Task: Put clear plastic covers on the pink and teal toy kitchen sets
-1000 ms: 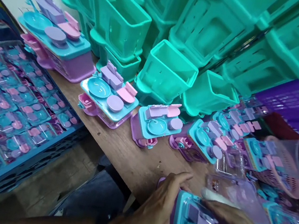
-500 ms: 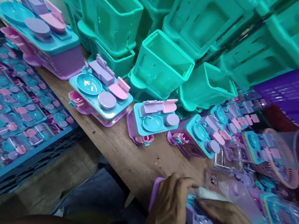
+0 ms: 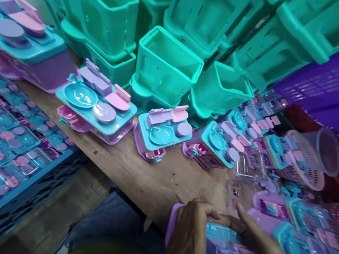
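At the bottom of the head view, both my hands are on one toy kitchen set (image 3: pixel 222 249), a blue tray with lilac and pink parts on a purple base. My left hand (image 3: pixel 188 243) curls round its left edge with the fingers closed on it. My right hand (image 3: pixel 261 249) lies over its far right side, the index finger stretched out and pressing on the top. The set rests at the near edge of the wooden table (image 3: pixel 148 179). A clear plastic cover (image 3: pixel 238 191) lies just beyond my fingers.
Several finished toy sets (image 3: pixel 95 109) stand in a row on the table. Teal plastic bins (image 3: pixel 166 66) are piled behind them, with a purple crate (image 3: pixel 333 84) at the right. A blue crate (image 3: pixel 8 148) of packed sets sits low at the left. Pink baskets (image 3: pixel 310 175) stand at the right.
The view has swung right and down. My left hand has closed further round the set's left edge, and my right hand has slid along its top with the index finger now extended.
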{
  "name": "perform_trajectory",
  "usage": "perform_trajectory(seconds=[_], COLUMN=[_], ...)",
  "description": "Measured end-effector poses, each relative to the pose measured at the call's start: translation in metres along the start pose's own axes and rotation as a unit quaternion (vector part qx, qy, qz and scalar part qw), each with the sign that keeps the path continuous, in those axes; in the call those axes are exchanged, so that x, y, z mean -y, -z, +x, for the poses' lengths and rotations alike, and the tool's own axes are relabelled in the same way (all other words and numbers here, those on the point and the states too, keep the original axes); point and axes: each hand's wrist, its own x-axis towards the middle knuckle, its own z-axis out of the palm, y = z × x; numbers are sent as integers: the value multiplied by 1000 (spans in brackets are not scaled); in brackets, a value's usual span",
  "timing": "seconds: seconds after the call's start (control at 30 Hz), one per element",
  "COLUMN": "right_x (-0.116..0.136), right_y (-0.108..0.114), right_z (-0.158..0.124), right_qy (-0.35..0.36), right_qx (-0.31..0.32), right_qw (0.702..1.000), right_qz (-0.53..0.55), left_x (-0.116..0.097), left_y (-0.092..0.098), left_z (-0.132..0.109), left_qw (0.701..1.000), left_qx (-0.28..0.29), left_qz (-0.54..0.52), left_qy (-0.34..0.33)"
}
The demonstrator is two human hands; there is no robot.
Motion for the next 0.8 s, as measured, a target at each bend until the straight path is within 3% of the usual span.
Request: perform_trajectory(seconds=[0.1, 0.23, 0.5, 0.57, 0.63, 0.7, 0.73, 0.8], right_x=[-1, 3, 17, 18, 19, 17, 15, 10], right_y=[0, -3, -10, -11, -14, -16, -16, -17], right_z=[-3, -9, -15, -16, -18, -18, -18, -14], right_qy=[-32, -25, 5, -24, -101, -166, -174, -150], right_qx=[-49, -109, -124, -131, -97, -44, -31, -51], right_qw=[998, 993, 986, 989, 987, 960, 950, 957], right_qz=[12, -39, -113, -62, 77, 220, 257, 245], left_x=[-1, -5, 8, 10, 10, 9, 8, 6], left_y=[-1, -3, 1, 2, 3, 3, 3, 4], left_z=[-2, -3, 10, 17, 21, 22, 21, 17], left_qw=[1000, 999, 999, 999, 999, 998, 998, 999], left_qx=[3, -10, -40, -39, -33, -30, -29, -23], left_qz=[18, 28, 28, 5, -23, -38, -40, -28], left_qy=[15, 36, 11, 7, 18, 26, 29, 29])
